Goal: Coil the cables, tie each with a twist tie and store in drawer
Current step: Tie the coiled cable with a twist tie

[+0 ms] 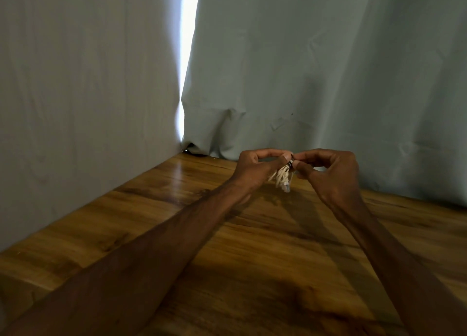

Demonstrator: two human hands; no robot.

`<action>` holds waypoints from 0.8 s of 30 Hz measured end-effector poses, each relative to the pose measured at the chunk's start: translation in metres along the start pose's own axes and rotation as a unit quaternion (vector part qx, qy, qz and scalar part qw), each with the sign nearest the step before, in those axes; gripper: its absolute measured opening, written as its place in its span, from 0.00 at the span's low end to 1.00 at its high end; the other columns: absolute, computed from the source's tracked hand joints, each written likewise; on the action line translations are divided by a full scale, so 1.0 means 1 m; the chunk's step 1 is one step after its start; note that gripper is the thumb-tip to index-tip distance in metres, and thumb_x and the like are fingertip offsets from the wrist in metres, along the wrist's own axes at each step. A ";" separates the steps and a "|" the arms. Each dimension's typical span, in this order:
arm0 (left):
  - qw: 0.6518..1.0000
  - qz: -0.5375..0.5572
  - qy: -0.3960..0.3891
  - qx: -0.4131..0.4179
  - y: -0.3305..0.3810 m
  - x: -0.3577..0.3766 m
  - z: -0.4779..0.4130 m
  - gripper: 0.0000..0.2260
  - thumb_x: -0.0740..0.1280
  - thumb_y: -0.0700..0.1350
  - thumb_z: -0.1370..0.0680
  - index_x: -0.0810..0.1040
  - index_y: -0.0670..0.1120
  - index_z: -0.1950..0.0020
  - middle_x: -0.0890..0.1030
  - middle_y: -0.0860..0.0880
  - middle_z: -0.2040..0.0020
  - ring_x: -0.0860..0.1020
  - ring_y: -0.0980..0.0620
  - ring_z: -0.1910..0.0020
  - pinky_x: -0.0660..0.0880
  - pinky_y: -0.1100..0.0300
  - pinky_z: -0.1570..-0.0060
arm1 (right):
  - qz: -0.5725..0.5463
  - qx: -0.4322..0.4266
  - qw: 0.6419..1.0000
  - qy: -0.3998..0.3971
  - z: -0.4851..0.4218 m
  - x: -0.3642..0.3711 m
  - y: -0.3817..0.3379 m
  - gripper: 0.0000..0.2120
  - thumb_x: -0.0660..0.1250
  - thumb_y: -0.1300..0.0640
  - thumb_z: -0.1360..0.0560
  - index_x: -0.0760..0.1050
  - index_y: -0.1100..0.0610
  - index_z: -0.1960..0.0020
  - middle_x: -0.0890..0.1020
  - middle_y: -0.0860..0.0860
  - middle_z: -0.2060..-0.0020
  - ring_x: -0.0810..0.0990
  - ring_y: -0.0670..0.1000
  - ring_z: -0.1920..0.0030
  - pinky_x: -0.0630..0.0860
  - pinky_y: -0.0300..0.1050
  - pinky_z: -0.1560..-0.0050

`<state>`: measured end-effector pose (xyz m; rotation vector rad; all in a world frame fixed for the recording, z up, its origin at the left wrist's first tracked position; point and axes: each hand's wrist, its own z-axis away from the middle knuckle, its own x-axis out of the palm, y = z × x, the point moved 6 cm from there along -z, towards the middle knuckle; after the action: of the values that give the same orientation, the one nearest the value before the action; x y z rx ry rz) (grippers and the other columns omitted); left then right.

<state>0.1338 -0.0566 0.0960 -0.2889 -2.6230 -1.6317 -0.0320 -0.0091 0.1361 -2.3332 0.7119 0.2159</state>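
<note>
A small bundle of coiled white cable [282,177] hangs just above the wooden table [177,234], near its far edge. My left hand [255,169] grips the top of the bundle, thumb and fingers curled around it. My right hand [331,171] pinches a dark twist tie [291,163] at the top of the coil, right beside the left thumb. A connector end sticks out at the bottom of the bundle. Most of the coil is hidden behind my left hand.
A pale grey-green curtain [303,83] hangs along the table's far edge. A grey wall [75,95] borders the left side. A bright slit of light shows between curtain and wall. No drawer is in view.
</note>
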 end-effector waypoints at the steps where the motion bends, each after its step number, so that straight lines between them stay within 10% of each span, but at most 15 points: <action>1: 1.000 0.001 0.001 -0.001 0.000 0.000 0.000 0.09 0.76 0.43 0.23 0.87 0.44 0.44 0.88 0.45 0.52 0.87 0.49 0.53 0.84 0.56 0.49 | 0.000 0.000 1.000 -0.001 0.000 0.000 0.000 0.08 0.79 0.62 0.29 0.86 0.51 0.54 0.86 0.45 0.63 0.86 0.43 0.64 0.80 0.34 0.57; 13: 0.999 -0.031 0.017 0.003 -0.001 0.001 0.000 0.09 0.73 0.43 0.20 0.84 0.40 0.43 0.87 0.42 0.56 0.85 0.53 0.62 0.82 0.61 0.59 | -0.071 0.076 0.995 -0.001 -0.001 0.008 0.011 0.06 0.78 0.65 0.28 0.86 0.60 0.51 0.88 0.54 0.61 0.88 0.51 0.62 0.85 0.46 0.56; 24: 0.999 -0.007 0.026 -0.027 -0.005 0.001 -0.001 0.11 0.73 0.45 0.20 0.85 0.41 0.41 0.87 0.42 0.49 0.86 0.45 0.49 0.82 0.49 0.42 | -0.106 0.098 0.990 0.004 0.001 0.008 0.014 0.07 0.77 0.66 0.28 0.86 0.61 0.51 0.88 0.56 0.60 0.88 0.54 0.61 0.86 0.55 0.52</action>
<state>0.1318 -0.0597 0.0923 -0.2291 -2.5516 -1.6937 -0.0324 -0.0203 0.1248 -2.2019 0.4623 0.0386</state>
